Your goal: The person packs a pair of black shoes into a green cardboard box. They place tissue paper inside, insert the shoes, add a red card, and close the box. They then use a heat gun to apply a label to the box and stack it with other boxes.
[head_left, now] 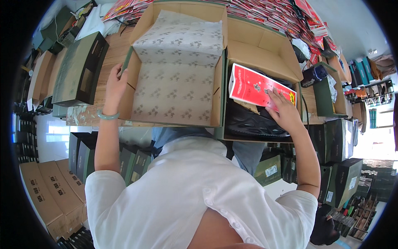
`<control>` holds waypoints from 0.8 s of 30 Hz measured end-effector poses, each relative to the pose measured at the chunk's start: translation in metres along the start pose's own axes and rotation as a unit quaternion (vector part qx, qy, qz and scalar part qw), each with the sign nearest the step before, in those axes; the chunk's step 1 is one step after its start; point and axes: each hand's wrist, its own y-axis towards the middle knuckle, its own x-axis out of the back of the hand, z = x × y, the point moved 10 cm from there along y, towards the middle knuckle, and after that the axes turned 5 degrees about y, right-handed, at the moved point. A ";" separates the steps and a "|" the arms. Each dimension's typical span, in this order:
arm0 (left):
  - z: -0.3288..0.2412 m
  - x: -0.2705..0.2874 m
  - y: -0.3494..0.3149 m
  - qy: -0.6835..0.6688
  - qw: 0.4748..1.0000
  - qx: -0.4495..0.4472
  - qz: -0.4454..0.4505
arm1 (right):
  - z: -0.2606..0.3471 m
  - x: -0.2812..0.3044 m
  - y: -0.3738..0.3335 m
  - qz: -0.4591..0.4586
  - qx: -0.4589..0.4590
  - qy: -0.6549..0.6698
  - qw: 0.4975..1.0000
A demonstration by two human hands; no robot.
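An open green-edged cardboard box stands in front of me, lined with patterned tissue paper. Beside its left wall is my left hand, thumb and fingers apart and holding nothing; a pale green bangle circles that wrist. A second open box adjoins on the right, with black shoes inside. Over the shoes lies a tilted red-and-white printed packet. My right hand rests on its right part with fingers stretched out over the red face; the thumb reaches past its near edge.
Closed dark green shoe box sits left on the wooden table. Many red printed packets are heaped along the back. A dark roll-shaped item and an open green box stand right. Brown cartons stand lower left.
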 end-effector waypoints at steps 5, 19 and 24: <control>-0.039 0.006 -0.018 0.137 0.982 -0.117 -0.057 | 0.011 0.050 -0.004 -0.215 0.065 0.042 0.974; -0.010 0.030 -0.012 -0.181 0.967 -0.088 -0.154 | 0.221 0.043 0.172 -0.086 0.137 0.218 0.962; -0.031 0.071 -0.039 -0.273 0.897 -0.149 -0.315 | 0.238 -0.069 0.209 0.065 0.133 0.244 0.959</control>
